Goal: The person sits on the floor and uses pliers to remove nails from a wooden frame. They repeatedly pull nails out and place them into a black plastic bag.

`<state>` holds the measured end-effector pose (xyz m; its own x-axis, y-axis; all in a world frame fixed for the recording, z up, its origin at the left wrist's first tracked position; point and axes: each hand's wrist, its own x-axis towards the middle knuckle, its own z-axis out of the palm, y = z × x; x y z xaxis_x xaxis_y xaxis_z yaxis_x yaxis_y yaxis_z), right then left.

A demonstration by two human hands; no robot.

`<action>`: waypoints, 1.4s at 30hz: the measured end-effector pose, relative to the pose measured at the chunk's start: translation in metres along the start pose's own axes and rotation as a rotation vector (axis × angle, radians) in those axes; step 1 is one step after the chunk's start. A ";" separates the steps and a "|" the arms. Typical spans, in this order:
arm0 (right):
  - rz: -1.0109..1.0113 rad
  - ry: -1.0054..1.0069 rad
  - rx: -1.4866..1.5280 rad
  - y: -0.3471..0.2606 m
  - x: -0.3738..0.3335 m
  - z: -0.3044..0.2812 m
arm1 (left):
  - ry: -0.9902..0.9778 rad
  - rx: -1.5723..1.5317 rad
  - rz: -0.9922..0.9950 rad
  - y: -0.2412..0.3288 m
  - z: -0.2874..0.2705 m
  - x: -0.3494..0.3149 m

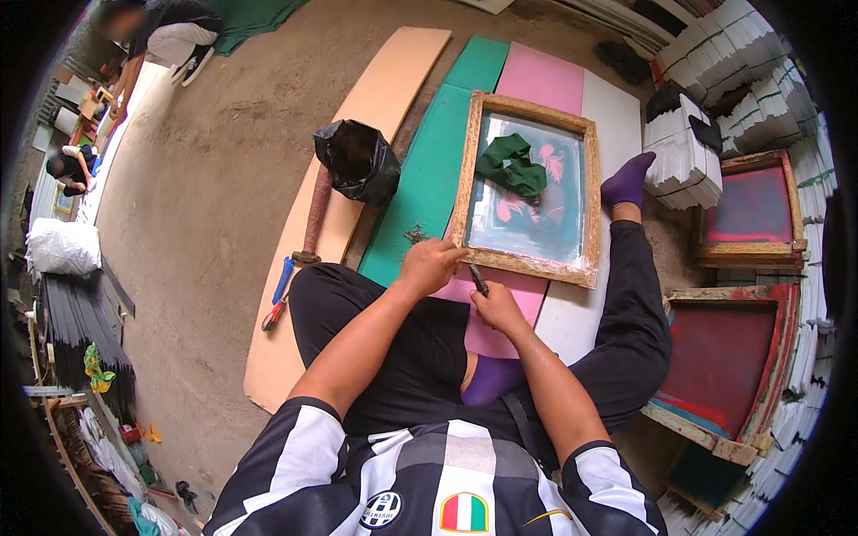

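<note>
When viewed from above, set at two o'clock: wooden screen frame [591, 198], touched at its eight-o'clock corner by bunched left hand [432, 268]; cannot tell whether pinching anything. Gripped in right hand [500, 309]: dark tool [480, 280]. Visible at six o'clock: lettered round badge [382, 510] on striped shirt [420, 449].

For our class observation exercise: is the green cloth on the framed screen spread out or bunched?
Bunched: the green cloth lies in crumpled folds, covering only part of the framed screen.

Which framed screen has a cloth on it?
The pale blue screen at the left hand: a green cloth lies on it. The two reddish screens at right carry none.
</note>
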<state>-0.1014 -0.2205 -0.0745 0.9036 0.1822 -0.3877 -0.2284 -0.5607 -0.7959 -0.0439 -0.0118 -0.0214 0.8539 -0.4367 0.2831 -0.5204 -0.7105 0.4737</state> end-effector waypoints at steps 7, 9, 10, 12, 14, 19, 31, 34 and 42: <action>0.194 -0.253 0.092 -0.043 -0.012 -0.017 | 0.002 0.088 0.164 -0.014 0.007 -0.006; 0.185 -0.306 0.259 -0.039 -0.010 -0.015 | -0.002 0.112 0.181 -0.019 0.006 -0.008; 0.181 -0.332 0.343 -0.037 -0.010 -0.014 | 0.016 0.125 0.125 -0.022 0.007 -0.009; 0.292 -0.331 0.342 -0.044 -0.011 -0.021 | 0.047 0.152 0.011 -0.029 0.006 -0.010; 0.358 -0.332 0.319 -0.046 -0.006 -0.025 | -0.007 0.237 -0.235 -0.038 -0.001 -0.015; 0.365 -0.301 0.164 -0.020 0.014 -0.030 | -0.239 0.300 -0.705 -0.051 -0.006 -0.011; 0.210 -0.176 -0.417 -0.050 0.021 -0.033 | -0.209 -0.061 -0.763 -0.022 0.003 -0.003; 0.236 -0.164 -0.462 -0.055 0.021 -0.032 | -0.231 -0.058 -0.732 -0.013 0.003 0.000; 0.301 -0.149 -0.508 -0.058 0.021 -0.028 | -0.227 -0.119 -0.689 -0.013 0.014 0.000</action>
<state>-0.0591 -0.2066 -0.0240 0.7571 0.0462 -0.6517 -0.2318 -0.9136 -0.3341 -0.0371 -0.0100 -0.0390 0.9583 -0.0251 -0.2848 0.1491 -0.8061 0.5728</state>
